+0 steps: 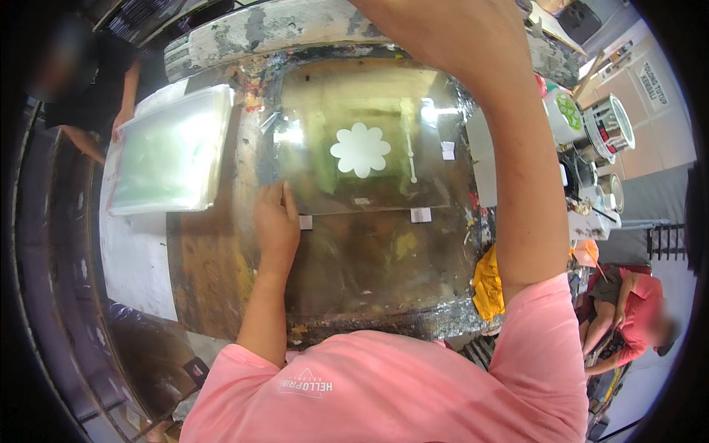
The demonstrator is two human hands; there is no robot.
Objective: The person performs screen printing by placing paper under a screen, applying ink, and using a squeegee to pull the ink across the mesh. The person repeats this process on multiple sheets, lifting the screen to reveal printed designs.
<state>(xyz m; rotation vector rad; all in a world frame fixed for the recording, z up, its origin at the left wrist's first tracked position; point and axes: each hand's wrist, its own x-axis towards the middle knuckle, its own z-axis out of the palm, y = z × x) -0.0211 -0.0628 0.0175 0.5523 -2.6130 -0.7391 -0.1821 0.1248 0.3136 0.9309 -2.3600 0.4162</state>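
Note:
A clear plastic sheet [317, 193] lies on the paint-stained table in front of me, with a white flower shape [360, 150] showing at its middle. My left hand [277, 218] is at the sheet's near left corner, thumb and fingers pinched together on its edge. My right arm reaches up and across to the far side; of my right hand [421, 18] only the part by the wrist shows, and its fingers are cut off by the top of the head view. Small white paper tabs [421, 215] sit along the sheet's near and right edges.
A stack of clear plastic sheets or bags [170, 159] rests at the left, where another person's hand [120, 125] touches it. Paint cans [609, 122] and tubs crowd the right side. A yellow cloth [487, 284] hangs at the table's right edge. Another person [628, 306] sits at the lower right.

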